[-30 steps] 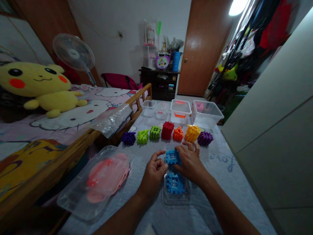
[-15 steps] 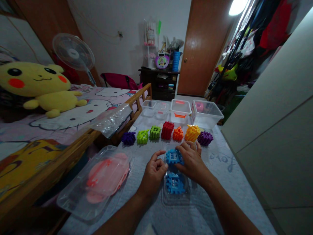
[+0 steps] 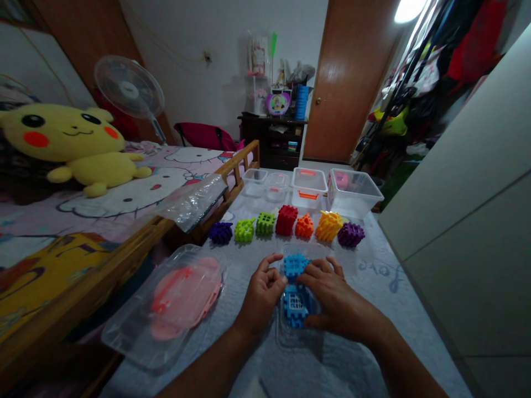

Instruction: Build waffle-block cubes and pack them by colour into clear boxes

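Observation:
A clear plastic box [image 3: 286, 341] stands in front of me with two groups of blue interlocking blocks in it. The far blue blocks [image 3: 293, 265] lie towards the back of the box. Around the near blue blocks [image 3: 294, 304] my right hand [image 3: 338, 298] is closed, fingers on their far side and thumb on the near side. At the box's left rim is my left hand [image 3: 265, 293], its index finger extended and its other fingers curled against the thumb; it appears to hold the rim.
Behind the box runs a row of colored block groups, including red blocks [image 3: 286, 220] and yellow blocks [image 3: 329, 225]. Several clear containers [image 3: 357, 193] stand farther back. Clear and pink lids [image 3: 136, 331] lie at left, beside a wooden bed rail [image 3: 124, 254].
My right hand has moved from the far blue blocks to the near ones, which now sit slightly shifted and more upright. My left hand keeps its place at the rim.

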{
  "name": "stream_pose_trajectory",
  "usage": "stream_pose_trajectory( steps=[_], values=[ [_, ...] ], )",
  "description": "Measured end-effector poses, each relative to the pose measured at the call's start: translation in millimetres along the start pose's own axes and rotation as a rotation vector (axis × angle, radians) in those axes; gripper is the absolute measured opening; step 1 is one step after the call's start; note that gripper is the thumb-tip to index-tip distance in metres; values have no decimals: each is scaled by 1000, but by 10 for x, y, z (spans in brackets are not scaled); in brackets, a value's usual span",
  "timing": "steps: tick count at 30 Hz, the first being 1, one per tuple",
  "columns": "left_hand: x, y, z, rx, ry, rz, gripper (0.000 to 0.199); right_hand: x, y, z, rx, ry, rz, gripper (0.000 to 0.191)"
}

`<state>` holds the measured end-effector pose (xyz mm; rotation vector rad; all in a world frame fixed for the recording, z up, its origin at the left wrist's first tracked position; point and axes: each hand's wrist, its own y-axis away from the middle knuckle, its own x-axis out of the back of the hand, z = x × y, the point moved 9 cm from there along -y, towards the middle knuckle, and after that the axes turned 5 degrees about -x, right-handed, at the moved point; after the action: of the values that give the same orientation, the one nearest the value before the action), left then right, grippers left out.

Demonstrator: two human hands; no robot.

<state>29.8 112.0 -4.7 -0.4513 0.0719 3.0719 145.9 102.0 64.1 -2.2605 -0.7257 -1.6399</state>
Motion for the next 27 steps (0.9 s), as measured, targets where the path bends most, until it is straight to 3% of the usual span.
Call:
stream_pose_trajectory(
  steps=[5, 8, 13, 18, 23, 27],
  values=[
    [11, -8, -33, -7, -12, -12, 52, 150, -5, 10, 25, -18, 54, 24],
    [9, -9, -53, -8, -18, -19, 52, 217, -104, 104, -58, 13, 151, 14],
    [2, -3, -54, 2, -3, -8, 52, 120, -284, 161, -154, 165, 228, 19],
    [-3, -7, -44, 0, -7, -10, 52, 16, -325, 184, -155, 199, 200, 17],
    [6, -16, -56, -7, -19, -15, 52, 147, -246, 404, -190, 83, 291, 30],
    [9, -23, -62, -13, -36, -24, 53, 180, -184, 476, -222, 128, 341, 36]
  ],
)
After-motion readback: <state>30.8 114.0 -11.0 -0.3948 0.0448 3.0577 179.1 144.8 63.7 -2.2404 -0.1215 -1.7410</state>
